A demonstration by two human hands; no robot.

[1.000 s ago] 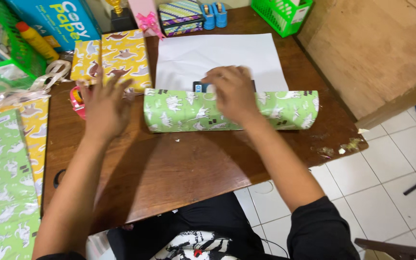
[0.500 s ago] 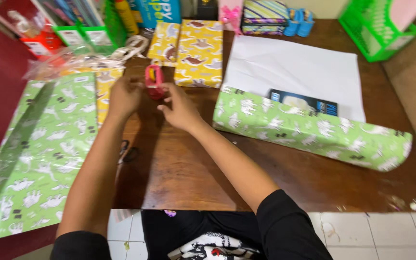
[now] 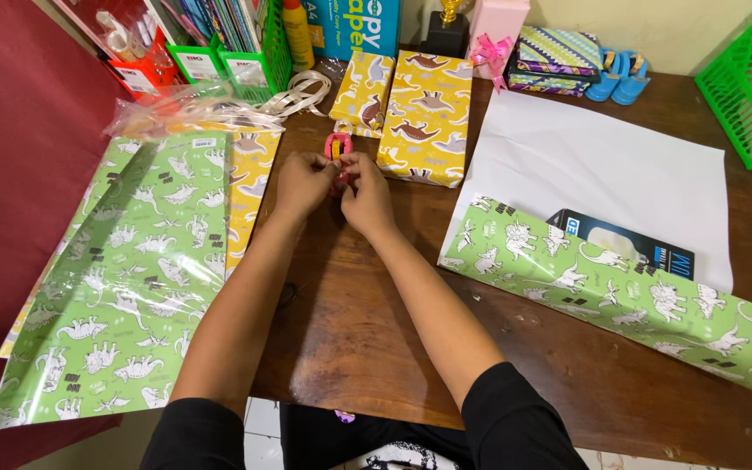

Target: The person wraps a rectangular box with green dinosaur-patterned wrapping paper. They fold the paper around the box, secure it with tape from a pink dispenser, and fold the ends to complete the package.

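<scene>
My left hand and my right hand are close together on the brown table. My fingers are curled tight around a little pink tape holder. It sits between my hands, just in front of the yellow wrapped boxes. Green wrapping paper lies on my left. On my right, green paper half covers a dark box on white paper.

tape dispenser between wrapping sheets left, wrapped boxes right
</scene>
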